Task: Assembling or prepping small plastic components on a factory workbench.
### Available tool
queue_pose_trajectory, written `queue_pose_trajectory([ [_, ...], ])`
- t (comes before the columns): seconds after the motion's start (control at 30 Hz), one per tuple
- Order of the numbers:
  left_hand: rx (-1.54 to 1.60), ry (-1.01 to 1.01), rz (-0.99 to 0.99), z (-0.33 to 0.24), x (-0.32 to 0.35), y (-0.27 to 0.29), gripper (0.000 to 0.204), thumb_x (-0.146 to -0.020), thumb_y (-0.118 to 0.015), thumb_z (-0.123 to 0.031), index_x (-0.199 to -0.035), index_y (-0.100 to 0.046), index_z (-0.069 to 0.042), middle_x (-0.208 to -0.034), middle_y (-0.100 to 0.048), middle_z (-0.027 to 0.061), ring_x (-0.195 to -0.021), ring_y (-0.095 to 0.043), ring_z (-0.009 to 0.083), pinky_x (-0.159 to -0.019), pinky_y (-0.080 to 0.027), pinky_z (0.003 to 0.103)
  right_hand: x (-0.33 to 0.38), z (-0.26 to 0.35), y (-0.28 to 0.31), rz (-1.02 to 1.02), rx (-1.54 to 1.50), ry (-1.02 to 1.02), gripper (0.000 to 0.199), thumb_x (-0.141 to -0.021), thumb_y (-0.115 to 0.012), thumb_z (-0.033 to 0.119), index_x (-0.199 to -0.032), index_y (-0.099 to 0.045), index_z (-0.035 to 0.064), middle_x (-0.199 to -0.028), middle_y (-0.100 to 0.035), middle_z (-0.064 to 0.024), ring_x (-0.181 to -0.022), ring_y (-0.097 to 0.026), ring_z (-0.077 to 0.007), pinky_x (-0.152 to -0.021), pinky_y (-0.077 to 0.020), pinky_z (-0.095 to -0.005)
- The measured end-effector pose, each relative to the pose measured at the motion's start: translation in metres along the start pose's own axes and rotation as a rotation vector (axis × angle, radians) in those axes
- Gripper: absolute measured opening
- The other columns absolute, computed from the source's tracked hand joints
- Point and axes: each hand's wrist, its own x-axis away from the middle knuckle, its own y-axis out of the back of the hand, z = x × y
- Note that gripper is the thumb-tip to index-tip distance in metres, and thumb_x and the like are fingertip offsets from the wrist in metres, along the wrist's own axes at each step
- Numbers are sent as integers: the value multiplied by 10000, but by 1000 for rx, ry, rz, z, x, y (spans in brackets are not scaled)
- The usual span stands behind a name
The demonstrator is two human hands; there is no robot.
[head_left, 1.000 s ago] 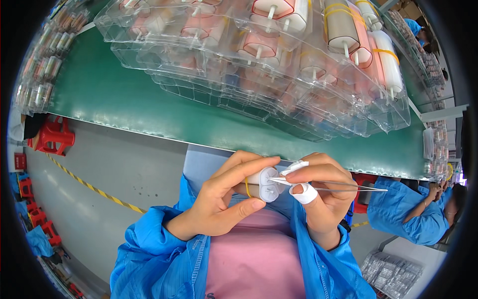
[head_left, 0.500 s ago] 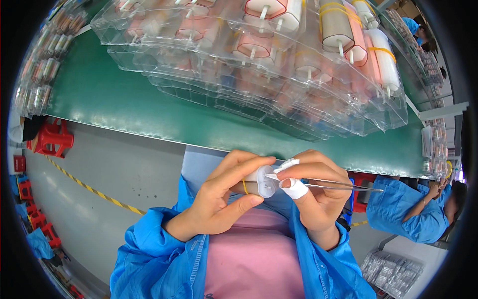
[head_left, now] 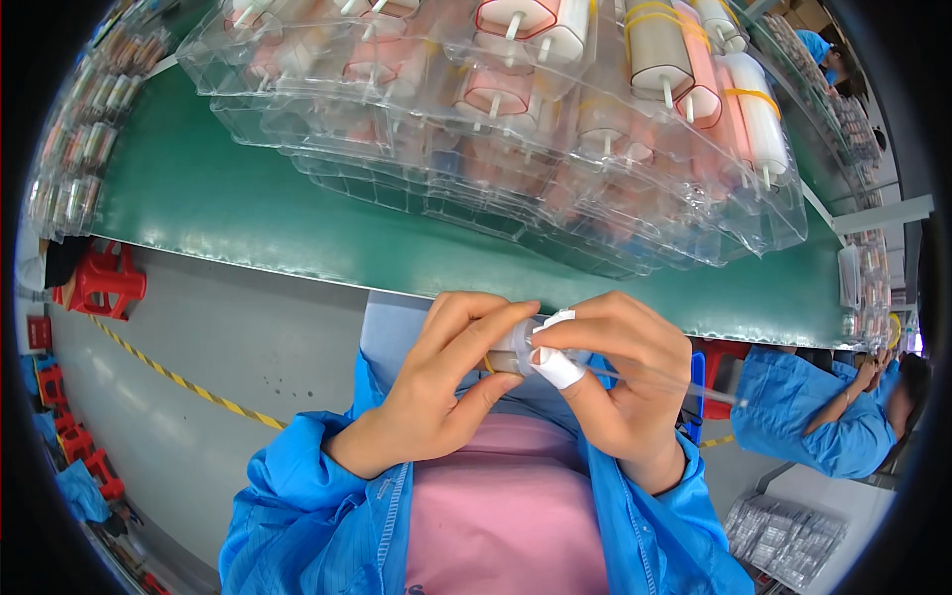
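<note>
Both hands are meeting close to the person's chest, just below the near edge of the green counter (head_left: 248, 218). The left hand (head_left: 436, 397) is curling its fingers and thumb around a small clear plastic cylinder (head_left: 511, 342), gripping it. The right hand (head_left: 620, 382), with white tape on its fingertips (head_left: 555, 367), is pinching the cylinder's end, where a thin clear tube (head_left: 674, 382) is sticking out to the right. Stacked clear plastic trays (head_left: 476, 188) holding white and pink cylindrical parts are sitting on the counter above the hands.
</note>
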Motion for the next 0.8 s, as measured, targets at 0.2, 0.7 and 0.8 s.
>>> queue_pose_trajectory([
  [0.2, 260, 9, -33, 1, 0, 2, 491, -829, -620, -80, -1277, -462, 43, -1156, -452, 138, -1034, -495, 211, -819, -454, 289, 15, -4, -3, -255, -457, -178, 215, -682, -719, -33, -891, -671, -46, -879, -633, -151, -728, -627, -166, -616, -500, -254],
  [0.7, 379, -87, -109, 9, -1, -10, 476, -804, -656, -46, -1201, -401, 13, -1220, -461, 220, -1088, -506, 242, -908, -425, 344, 25, -8, -7, -211, -589, -214, 230, -718, -677, -74, -945, -643, -59, -939, -616, -164, -818, -650, -221, -681, -559, -293],
  [0.8, 305, -131, -117, 14, 2, -13, 485, -811, -646, -40, -1212, -377, 5, -1230, -457, 227, -1089, -508, 248, -930, -410, 350, 28, -6, -10, -257, -561, -173, 203, -726, -701, -27, -924, -660, -33, -906, -643, -151, -787, -637, -191, -654, -513, -272],
])
